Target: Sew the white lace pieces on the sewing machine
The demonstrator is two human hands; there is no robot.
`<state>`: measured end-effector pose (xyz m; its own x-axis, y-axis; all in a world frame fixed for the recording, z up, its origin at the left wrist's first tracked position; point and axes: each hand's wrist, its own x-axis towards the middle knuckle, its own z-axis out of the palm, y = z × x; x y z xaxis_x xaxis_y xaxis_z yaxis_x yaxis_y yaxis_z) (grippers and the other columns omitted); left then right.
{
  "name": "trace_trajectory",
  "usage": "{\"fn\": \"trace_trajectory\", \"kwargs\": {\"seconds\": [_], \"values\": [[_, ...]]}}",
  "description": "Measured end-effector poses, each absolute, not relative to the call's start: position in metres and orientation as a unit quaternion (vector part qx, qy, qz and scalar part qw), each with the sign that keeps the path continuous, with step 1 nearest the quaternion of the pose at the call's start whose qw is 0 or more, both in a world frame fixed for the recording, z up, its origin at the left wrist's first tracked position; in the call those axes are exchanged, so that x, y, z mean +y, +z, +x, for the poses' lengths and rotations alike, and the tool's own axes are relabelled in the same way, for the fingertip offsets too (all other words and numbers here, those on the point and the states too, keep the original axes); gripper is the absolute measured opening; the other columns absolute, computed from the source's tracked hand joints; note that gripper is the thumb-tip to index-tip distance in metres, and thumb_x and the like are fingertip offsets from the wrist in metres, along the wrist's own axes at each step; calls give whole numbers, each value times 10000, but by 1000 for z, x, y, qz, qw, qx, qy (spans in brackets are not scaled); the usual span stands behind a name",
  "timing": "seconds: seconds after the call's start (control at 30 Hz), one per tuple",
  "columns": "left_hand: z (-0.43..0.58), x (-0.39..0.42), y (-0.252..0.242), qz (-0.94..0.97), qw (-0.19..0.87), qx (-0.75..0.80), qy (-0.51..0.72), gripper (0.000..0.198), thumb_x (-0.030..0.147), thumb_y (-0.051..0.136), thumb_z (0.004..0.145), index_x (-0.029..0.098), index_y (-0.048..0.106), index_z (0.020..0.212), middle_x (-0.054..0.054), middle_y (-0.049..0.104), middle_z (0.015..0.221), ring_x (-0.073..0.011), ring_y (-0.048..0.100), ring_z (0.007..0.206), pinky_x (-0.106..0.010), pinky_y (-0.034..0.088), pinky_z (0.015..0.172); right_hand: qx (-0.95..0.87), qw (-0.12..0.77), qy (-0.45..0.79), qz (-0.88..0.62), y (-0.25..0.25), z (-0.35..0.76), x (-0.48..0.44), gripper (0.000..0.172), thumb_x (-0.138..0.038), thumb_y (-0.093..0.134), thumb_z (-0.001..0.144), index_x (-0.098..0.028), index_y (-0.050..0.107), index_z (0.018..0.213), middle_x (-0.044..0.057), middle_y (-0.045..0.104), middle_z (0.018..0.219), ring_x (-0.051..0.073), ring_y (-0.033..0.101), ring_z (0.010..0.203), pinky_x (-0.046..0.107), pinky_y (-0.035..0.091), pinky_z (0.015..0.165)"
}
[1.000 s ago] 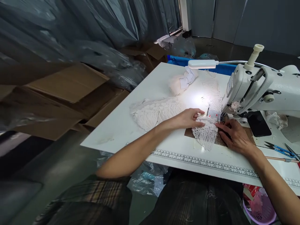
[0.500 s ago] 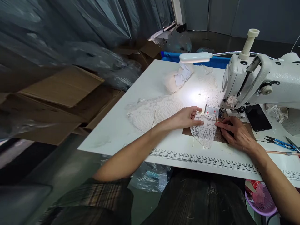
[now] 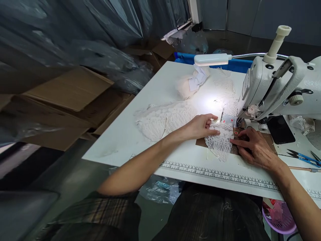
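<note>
Below the table's front edge, at the lower right, stands one purple basket (image 3: 286,225) holding red and pink scraps (image 3: 276,212); their number cannot be told. Above it is one white table (image 3: 120,134), a ruler scale (image 3: 213,174) printed along its near side. Two bare hands meet at one small piece of white lace (image 3: 220,145), which lies flat just in front of the sewing machine's needle area. The left hand (image 3: 200,125) rests at the lace's left edge, thumb and forefinger spread apart; the right hand (image 3: 255,145) is loosely spread, forefinger touching the right edge. To the right lie one pair of blue-handled snips (image 3: 304,159) and, beyond, one black phone (image 3: 281,130) beside one white sewing machine (image 3: 260,83). Farther left is one larger lace piece (image 3: 160,118), then a peach-coloured bundle (image 3: 185,87). One lit lamp (image 3: 212,60) hangs over the far side. Beyond the table, at least two cardboard boxes (image 3: 70,88) stand among clear plastic; their contents cannot be made out.
</note>
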<state>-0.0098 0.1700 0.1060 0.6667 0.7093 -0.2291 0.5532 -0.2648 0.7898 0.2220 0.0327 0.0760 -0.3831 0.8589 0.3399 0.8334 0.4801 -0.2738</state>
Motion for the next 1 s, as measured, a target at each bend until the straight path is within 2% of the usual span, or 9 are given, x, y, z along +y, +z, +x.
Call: {"fn": "trace_trajectory", "kwargs": {"seconds": [0.17,0.3,0.4,0.53,0.63,0.8,0.9,1.0], "values": [[-15,170,114,823,412,379,92,642,490,728,797,136,570,1307,14,586,717,-130,548,588,-257,406,536,-823,226,38,-520,75,221,32,334,-230,505,930,-314,714,1177,96,595,1094,229,562,984,439,490,873],[-18,172,114,892,177,353,221,355,431,615,918,177,662,1161,-56,655,943,-135,597,699,-242,435,553,-819,235,36,-522,74,219,31,328,-217,510,925,-304,720,1162,101,596,1097,234,559,971,459,499,869],[-10,170,105,942,50,182,277,277,360,504,994,154,674,1070,-78,670,985,-159,620,807,-256,493,589,-822,233,34,-518,75,219,31,334,-205,521,919,-303,712,1174,101,595,1098,234,560,978,460,503,874],[10,165,94,971,-38,-19,236,269,289,456,1016,102,644,1062,-123,686,1067,-195,640,900,-338,551,746,-825,228,28,-516,76,219,31,361,-181,543,902,-308,697,1202,103,594,1087,236,570,966,457,507,855],[19,165,93,982,-68,-31,176,313,311,445,1016,66,622,1097,-149,682,1094,-213,636,876,-342,537,728,-824,226,26,-519,77,219,31,370,-177,539,902,-312,693,1211,104,598,1087,241,570,974,466,502,859],[18,165,95,992,-87,2,96,303,298,432,1012,78,627,1085,-157,675,1107,-230,629,870,-354,509,698,-828,216,35,-517,78,219,31,365,-193,535,910,-303,685,1224,110,595,1115,245,565,1006,468,494,876],[11,158,92,990,-75,25,113,316,315,426,1022,85,639,1062,-167,668,1147,-233,636,900,-373,512,750,-824,215,39,-523,78,219,31,346,-209,528,917,-300,695,1206,110,598,1121,246,558,1005,473,494,886],[0,150,89,986,-70,39,146,301,350,469,1016,112,652,1042,-144,684,1143,-244,643,992,-418,502,887,-823,221,35,-523,78,219,31,332,-208,531,914,-290,707,1183,114,601,1116,249,563,1001,479,497,881]]}}
